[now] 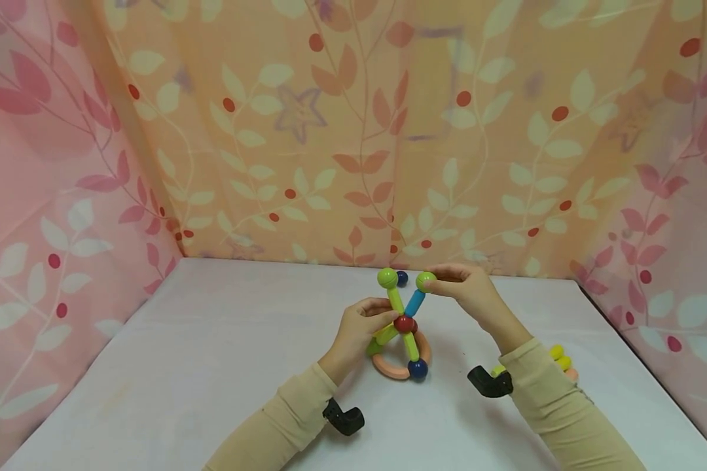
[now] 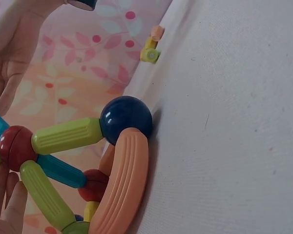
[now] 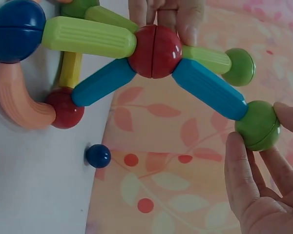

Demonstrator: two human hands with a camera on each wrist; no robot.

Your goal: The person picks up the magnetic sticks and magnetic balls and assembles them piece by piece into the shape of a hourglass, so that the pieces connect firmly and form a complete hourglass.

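Note:
A toy model of balls and rods stands on the table, its base a ring of curved peach rods with a navy ball at the front. Lime and blue rods climb from the base to a red ball, which my left hand grips between thumb and fingers. Above it, a lime rod carries one green ball. A blue rod leads up to a second green ball, pinched by the fingertips of my right hand.
A loose navy ball lies behind the model near the table's back edge. Several yellow, lime and peach pieces lie at the right, partly behind my right sleeve. Patterned curtains surround the white table.

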